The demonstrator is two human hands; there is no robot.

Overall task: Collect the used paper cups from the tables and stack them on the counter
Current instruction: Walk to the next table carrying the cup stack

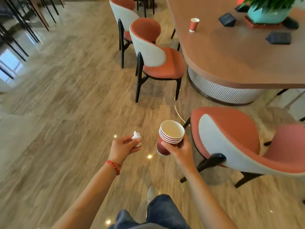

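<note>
My right hand [179, 150] grips a stack of several nested red paper cups [170, 137], tilted with the white inside of the top cup facing up. My left hand [123, 147] pinches a crumpled white tissue [136, 138] over the floor. A single red paper cup [194, 24] stands upright on the brown table [222, 52], far ahead and to the right of both hands.
Orange-and-grey chairs stand along the table's left side [153, 53] and close on my right [231, 142]. A green plant in a teal pot [267, 13] and dark coasters [279, 38] sit on the table. Dark chair legs [14, 30] line the far left. My legs show below.
</note>
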